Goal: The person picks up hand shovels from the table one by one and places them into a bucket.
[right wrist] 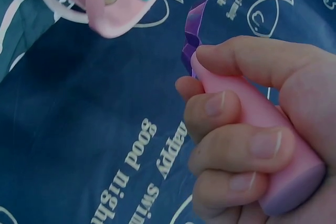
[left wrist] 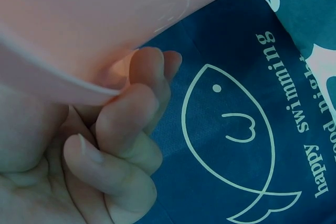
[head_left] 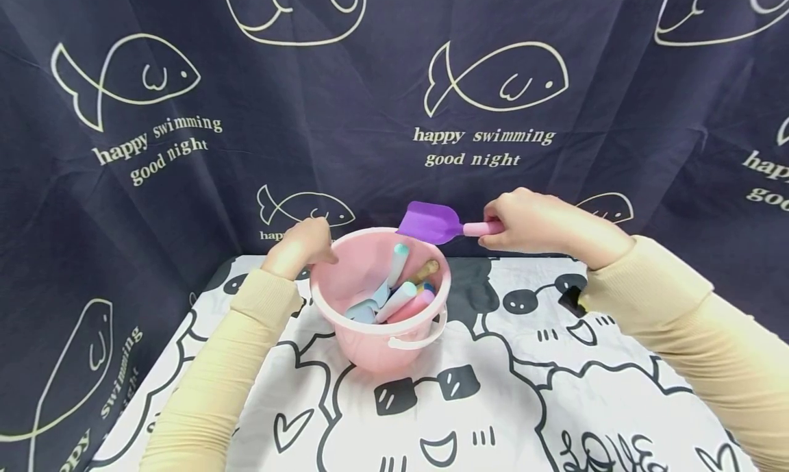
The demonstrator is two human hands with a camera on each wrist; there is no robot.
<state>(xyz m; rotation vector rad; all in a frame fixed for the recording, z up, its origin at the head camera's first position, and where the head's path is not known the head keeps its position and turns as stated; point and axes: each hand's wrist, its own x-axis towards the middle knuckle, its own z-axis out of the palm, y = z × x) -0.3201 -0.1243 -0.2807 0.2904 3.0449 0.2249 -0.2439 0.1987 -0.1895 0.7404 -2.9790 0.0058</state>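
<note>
A pink bucket [head_left: 370, 342] with a white handle [head_left: 419, 338] stands on the cloth, tilted a little. My left hand [head_left: 308, 242] pinches the bucket's far left rim; in the left wrist view, fingers [left wrist: 126, 114] curl against the outer wall [left wrist: 105, 24]. Up and to the right, my right hand [head_left: 518, 218] grips the pink handle [right wrist: 252, 124] of a toy shovel with a purple blade [head_left: 431, 223]. That blade is above the bucket's right back rim. Inside the bucket lie several handled tools [head_left: 394, 301], with white, teal, pink and pale blue parts, partly overlapping.
A white cloth [head_left: 493, 417] with black cartoon drawings covers the table. Dark blue fabric [head_left: 370, 116] printed with fish and lettering hangs behind it. A small dark object [head_left: 573, 301] shows beside the right sleeve, mostly hidden.
</note>
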